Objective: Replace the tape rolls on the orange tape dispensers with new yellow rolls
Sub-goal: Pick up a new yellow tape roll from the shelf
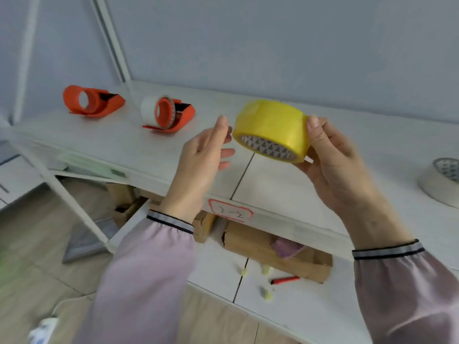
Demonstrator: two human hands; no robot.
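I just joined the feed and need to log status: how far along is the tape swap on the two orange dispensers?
Done: the far dispenser has an empty hub, with no roll on it. In hand: the right hand holds a yellow roll above the shelf; the left hand is open beside it. Left: the near dispenser still carries a whitish roll, and neither dispenser has a yellow roll yet.
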